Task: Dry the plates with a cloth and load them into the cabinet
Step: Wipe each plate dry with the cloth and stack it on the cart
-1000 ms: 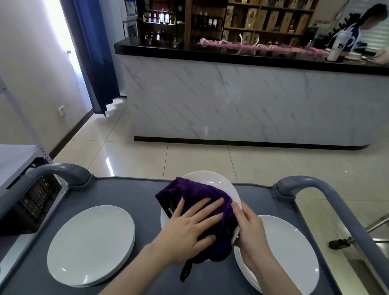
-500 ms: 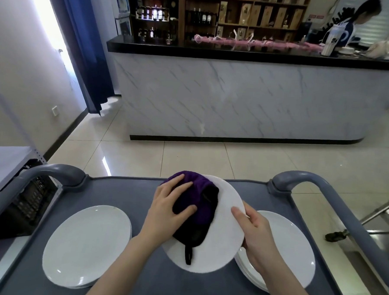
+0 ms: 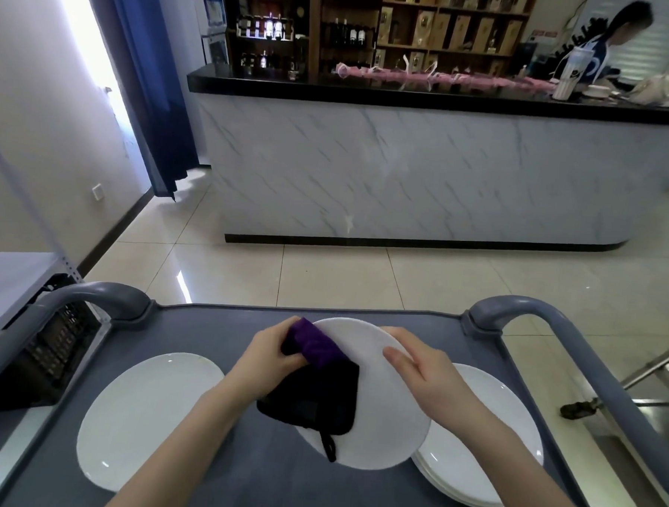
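Observation:
A white plate [image 3: 388, 423] is held tilted above the middle of the grey cart [image 3: 274, 482]. My right hand [image 3: 423, 374] grips its right rim. My left hand [image 3: 269, 354] is closed on a purple and black cloth [image 3: 318, 384] at the plate's upper left, and the cloth's black part hangs over the plate's left half. A stack of white plates [image 3: 481, 455] lies under my right forearm. Another white plate stack [image 3: 142, 417] rests on the cart's left side.
The cart has curved grey handles at the far left [image 3: 90, 298] and far right [image 3: 523, 309]. A black crate [image 3: 49, 347] and a grey shelf [image 3: 6, 282] stand to the left. A marble bar counter [image 3: 407, 172] crosses the room, with a person [image 3: 615, 39] behind it.
The cloth went from covering the plate's near side to its upper left, bunched in my left hand. More bare plate shows now, and my right hand slid up along the rim.

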The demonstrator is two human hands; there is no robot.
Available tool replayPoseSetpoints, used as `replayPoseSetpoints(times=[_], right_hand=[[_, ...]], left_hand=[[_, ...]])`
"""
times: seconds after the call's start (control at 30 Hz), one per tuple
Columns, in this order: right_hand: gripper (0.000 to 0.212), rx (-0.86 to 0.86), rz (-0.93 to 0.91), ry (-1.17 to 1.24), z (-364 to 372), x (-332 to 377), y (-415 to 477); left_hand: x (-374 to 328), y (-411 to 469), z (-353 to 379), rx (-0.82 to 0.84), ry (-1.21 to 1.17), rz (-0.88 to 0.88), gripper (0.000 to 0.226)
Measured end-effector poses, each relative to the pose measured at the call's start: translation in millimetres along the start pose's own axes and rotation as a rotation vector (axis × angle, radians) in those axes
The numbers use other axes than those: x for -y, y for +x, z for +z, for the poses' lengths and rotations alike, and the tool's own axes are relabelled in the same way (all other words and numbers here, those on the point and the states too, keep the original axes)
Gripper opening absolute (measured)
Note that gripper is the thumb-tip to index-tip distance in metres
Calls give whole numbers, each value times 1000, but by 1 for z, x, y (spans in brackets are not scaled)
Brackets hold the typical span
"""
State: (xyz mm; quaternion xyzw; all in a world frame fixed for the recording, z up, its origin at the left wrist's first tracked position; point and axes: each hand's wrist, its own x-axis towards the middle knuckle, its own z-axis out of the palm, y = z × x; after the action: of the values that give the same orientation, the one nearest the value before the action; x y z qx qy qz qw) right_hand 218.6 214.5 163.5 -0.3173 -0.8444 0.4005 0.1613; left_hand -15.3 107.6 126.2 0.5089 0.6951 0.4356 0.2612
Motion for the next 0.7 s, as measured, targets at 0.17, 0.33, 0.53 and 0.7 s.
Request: replayPoseSetpoints(times=[0.17, 0.33, 0.53, 0.7], right_hand=[[28, 122, -122, -448, 11, 19, 9], [30, -44, -221, -332, 7, 19, 13], [20, -503, -148, 43, 18, 8, 2], [21, -764, 11, 288, 47, 9, -3]], left_hand=[[-17, 5, 6, 167, 210, 153, 24], [-18, 2, 10, -15, -35, 119, 40], [-10, -14, 31, -428, -499, -259, 17], [-12, -34, 61, -496, -887, -482, 24]])
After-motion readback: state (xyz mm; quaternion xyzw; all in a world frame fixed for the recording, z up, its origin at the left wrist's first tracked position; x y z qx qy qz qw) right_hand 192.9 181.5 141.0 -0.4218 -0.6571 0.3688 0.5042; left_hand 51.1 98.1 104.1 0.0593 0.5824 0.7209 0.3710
